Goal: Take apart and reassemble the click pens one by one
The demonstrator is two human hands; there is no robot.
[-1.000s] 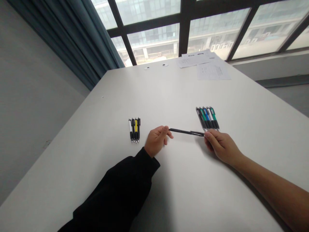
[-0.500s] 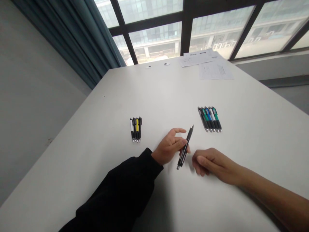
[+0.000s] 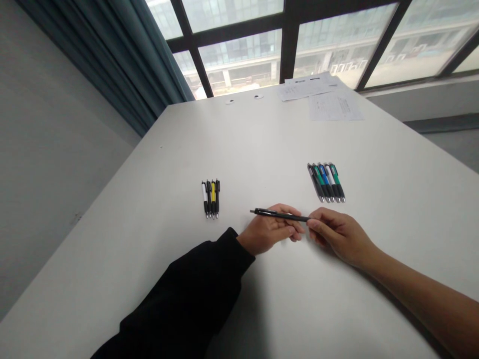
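A black click pen [image 3: 279, 215] lies level, its right end pinched between the thumb and fingers of my right hand [image 3: 339, 234]. The barrel passes over the back and fingers of my left hand [image 3: 270, 232], whose thumb and fingers are stretched out and not wrapped around it. Whether the barrel touches that hand I cannot tell. Beyond my left hand, a row of several pens [image 3: 213, 199] lies side by side, with white, black and yellow barrels. Past my right hand, another row of several pens [image 3: 327, 183] shows grey, green, blue and white barrels with black grips.
All of this is on a white table [image 3: 123, 259]. Printed papers [image 3: 333, 104] lie at its far end, near two small white pieces with dark spots [image 3: 258, 96]. A window stands behind, with a blue curtain [image 3: 112, 55] and a wall on the left.
The pen has passed from my left hand's grip to my right hand's and turned from steeply slanted to nearly level. My left fingers have let go of it.
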